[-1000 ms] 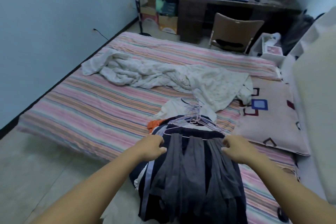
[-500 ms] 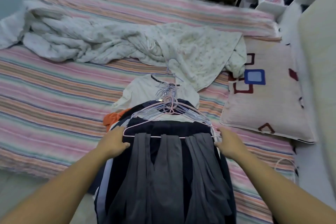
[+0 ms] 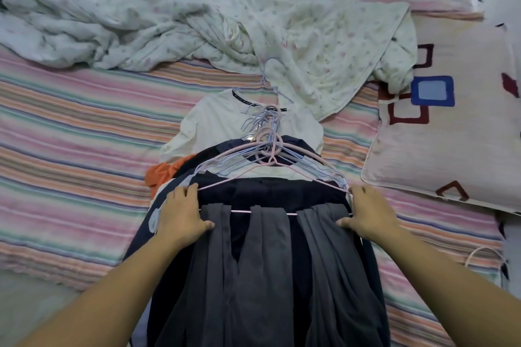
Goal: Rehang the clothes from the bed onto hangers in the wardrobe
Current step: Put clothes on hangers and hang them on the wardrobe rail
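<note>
A pile of clothes on hangers [image 3: 262, 155] lies on the striped bed [image 3: 70, 127], near its front edge. On top is a pink hanger [image 3: 270, 213] with a dark grey garment [image 3: 265, 276] draped over its bar and hanging off the bed. My left hand [image 3: 180, 214] grips the hanger's left end, thumb on the grey cloth. My right hand [image 3: 366, 214] grips the right end the same way. Under it lie navy clothes, an orange piece [image 3: 163, 173] and a white top [image 3: 225, 124]. No wardrobe is in view.
A crumpled white floral blanket [image 3: 169, 25] stretches across the bed behind the pile. A patterned pillow [image 3: 451, 127] lies to the right. A white cord [image 3: 482, 255] rests near the bed's right front edge. Grey floor shows at the lower left.
The view has dropped and closed in on the pile; desk, chair and fan have left the frame. Both hands slid forward to the ends of the top hanger.
</note>
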Demonstrator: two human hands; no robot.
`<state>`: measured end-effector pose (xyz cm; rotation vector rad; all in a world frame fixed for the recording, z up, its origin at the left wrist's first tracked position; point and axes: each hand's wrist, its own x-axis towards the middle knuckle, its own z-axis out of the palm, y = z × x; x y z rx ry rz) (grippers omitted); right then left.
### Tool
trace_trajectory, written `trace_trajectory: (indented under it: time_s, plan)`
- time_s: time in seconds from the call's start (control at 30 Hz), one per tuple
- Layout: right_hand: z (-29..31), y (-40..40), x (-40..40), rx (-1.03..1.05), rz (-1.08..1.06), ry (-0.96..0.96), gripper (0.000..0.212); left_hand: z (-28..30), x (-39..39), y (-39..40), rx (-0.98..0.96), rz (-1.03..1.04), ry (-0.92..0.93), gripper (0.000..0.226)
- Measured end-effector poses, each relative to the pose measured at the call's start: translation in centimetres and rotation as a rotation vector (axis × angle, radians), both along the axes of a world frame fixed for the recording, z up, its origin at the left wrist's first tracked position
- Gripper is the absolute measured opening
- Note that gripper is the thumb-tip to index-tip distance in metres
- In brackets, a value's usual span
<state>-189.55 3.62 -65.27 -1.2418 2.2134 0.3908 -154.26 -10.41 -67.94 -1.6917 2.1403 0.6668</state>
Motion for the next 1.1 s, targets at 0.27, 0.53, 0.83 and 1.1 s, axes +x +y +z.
trace_trajectory:
  time_s: [0.27, 0.53, 0.83, 1.1]
  plan:
    - [1.2, 1.1, -0.4, 0.005, -0.014, -0.177, 0.033, 0.4, 1.5, 2.4, -0.009, -0.004, 0.191, 0.034]
    - [10.5, 3.3, 0.6, -0.138, 0.064, -0.331, 0.042, 10.4, 5.5, 4.7, 0.080, 0.096, 0.522, 0.022]
    - [29.3, 5.0, 7.8, -0.212, 0.140, -0.659, 0.040, 28.0, 16.8, 11.2, -0.035, 0.012, 0.614, 0.017]
    - [41.0, 8.2, 20.3, -0.646, 0.447, -0.691, 0.017, 41.6, 28.3, 21.5, -0.352, 0.152, 0.648, 0.015]
